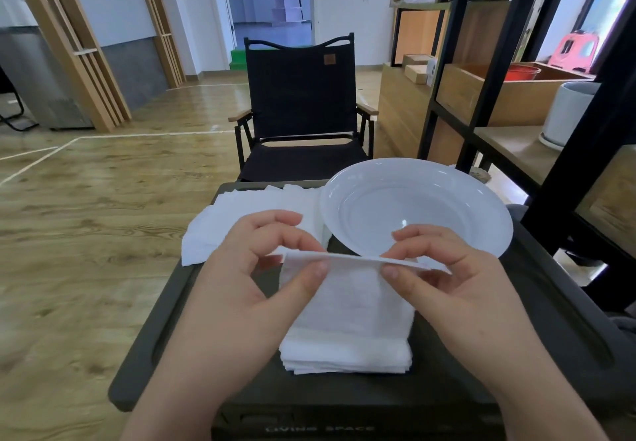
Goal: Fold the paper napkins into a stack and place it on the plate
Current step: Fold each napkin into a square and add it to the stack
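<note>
Napkin (347, 261) pinched at both ends, left hand (247, 268), right hand (447, 268); best lining edges up square before dropping onto stack (344, 351), plate (413, 206) later.

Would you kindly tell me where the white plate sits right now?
In the head view the white plate rests on the far right part of the dark table, beside the unfolded napkins and beyond the folded stack.

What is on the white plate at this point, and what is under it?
The white plate holds nothing; its bowl is bare. It rests on the dark table, its left rim over the unfolded napkins. Whatever lies beneath the plate's middle is covered.
</note>
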Available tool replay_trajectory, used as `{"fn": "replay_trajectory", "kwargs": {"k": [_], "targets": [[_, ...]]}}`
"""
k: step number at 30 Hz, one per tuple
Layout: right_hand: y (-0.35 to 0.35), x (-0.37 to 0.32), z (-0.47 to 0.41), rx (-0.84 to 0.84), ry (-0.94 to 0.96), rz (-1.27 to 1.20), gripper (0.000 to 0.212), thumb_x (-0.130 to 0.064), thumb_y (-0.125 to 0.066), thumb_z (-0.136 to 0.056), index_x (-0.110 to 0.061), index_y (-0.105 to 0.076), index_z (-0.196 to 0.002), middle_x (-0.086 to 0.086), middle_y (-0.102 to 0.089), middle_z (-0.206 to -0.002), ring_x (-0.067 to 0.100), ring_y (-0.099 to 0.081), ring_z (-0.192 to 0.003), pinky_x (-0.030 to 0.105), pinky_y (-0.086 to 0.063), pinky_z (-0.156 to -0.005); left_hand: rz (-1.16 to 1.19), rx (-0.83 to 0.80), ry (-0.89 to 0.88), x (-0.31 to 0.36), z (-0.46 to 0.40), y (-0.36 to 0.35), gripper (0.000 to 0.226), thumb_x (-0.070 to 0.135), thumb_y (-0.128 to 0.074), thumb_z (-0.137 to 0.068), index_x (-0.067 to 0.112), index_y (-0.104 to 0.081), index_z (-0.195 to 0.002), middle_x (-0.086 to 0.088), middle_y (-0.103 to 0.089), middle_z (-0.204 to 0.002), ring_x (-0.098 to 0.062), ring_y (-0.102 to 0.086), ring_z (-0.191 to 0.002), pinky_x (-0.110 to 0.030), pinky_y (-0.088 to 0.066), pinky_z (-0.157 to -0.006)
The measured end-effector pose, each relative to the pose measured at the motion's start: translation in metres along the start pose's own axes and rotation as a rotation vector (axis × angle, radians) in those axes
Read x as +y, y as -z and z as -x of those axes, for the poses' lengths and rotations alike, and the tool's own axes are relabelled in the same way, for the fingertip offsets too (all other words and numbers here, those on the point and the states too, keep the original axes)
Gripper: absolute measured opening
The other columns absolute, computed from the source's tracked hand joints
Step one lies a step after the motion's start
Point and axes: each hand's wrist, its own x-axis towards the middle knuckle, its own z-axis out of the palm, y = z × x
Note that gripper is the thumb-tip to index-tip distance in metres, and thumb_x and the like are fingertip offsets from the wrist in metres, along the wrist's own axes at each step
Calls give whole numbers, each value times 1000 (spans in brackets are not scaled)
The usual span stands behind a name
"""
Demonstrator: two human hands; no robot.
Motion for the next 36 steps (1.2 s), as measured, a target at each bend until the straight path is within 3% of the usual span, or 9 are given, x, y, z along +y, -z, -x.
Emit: {"fn": "replay_trajectory", "kwargs": {"k": [3,6,9,14,21,25,29,33,36], "targets": [[1,-2,1,-43,-80,-223,19,-47,-67,-71,-37,-76,-85,-13,-76,-87,0,-70,-81,15,-56,-61,176,-37,109,-4,-2,-3,18,15,-73,-83,32,-75,-78,14,-76,-82,3,-69,-75,-10,-50,-68],[-3,2,0,-41,-182,-286,17,-23,-69,-85,-37,-76,-91,-11,-78,-88,3,-73,-83,17,-59,-66,289,-21,227,-12,-4,-6,24,11,-68,-87,33,-77,-83,5,-79,-81,-5,-74,-77,-10,-52,-65],[-5,6,0,-58,-318,-151,23,-19,-70,-87,-35,-71,-102,-10,-78,-82,2,-73,-79,27,-57,-74,296,12,334,-20,-7,-12,15,16,-67,-89,26,-79,-87,3,-80,-85,-14,-76,-84,-28,-56,-77],[-13,19,1,34,-353,209,36,-26,-74,-82,-41,-63,-113,-10,-74,-68,-4,-66,-70,8,-42,-56,39,82,456,-39,-11,-25,27,26,-73,-86,35,-62,-109,6,-76,-77,-7,-71,-77,-20,-44,-61],[-25,24,3,62,-305,507,33,-31,-77,-77,-42,-60,-102,-12,-65,-60,-5,-59,-60,7,-35,-50,-222,78,490,-52,-13,-32,43,31,-75,-80,36,-51,-116,11,-68,-74,-1,-62,-70,-23,-41,-52],[-29,21,3,85,-314,631,26,-40,-75,-77,-38,-54,-93,-15,-59,-64,0,-57,-59,9,-33,-48,-356,122,425,-58,-22,-27,32,31,-71,-82,36,-53,-109,12,-63,-81,0,-59,-72,-20,-39,-53],[-28,11,-1,179,-275,574,38,-44,-75,-77,-43,-41,-93,-14,-57,-59,1,-56,-54,6,-28,-48,-595,224,129,-60,-58,-18,32,16,-64,-86,30,-58,-114,12,-61,-104,-7,-55,-91,-20,-36,-66],[-24,8,-3,198,-236,487,28,-44,-74,-78,-45,-47,-83,-14,-58,-57,0,-57,-55,6,-30,-49,-879,-101,-17,-70,-91,-11,49,7,-57,-84,28,-54,-128,6,-56,-127,-18,-47,-116,-28,-40,-93],[-21,11,-3,174,-223,449,30,-42,-75,-78,-47,-46,-77,-13,-59,-56,1,-58,-55,6,-32,-50,-958,-187,-35,-75,-98,-9,41,16,-55,-88,30,-57,-127,7,-61,-125,-17,-52,-116,-25,-40,-95]]}}
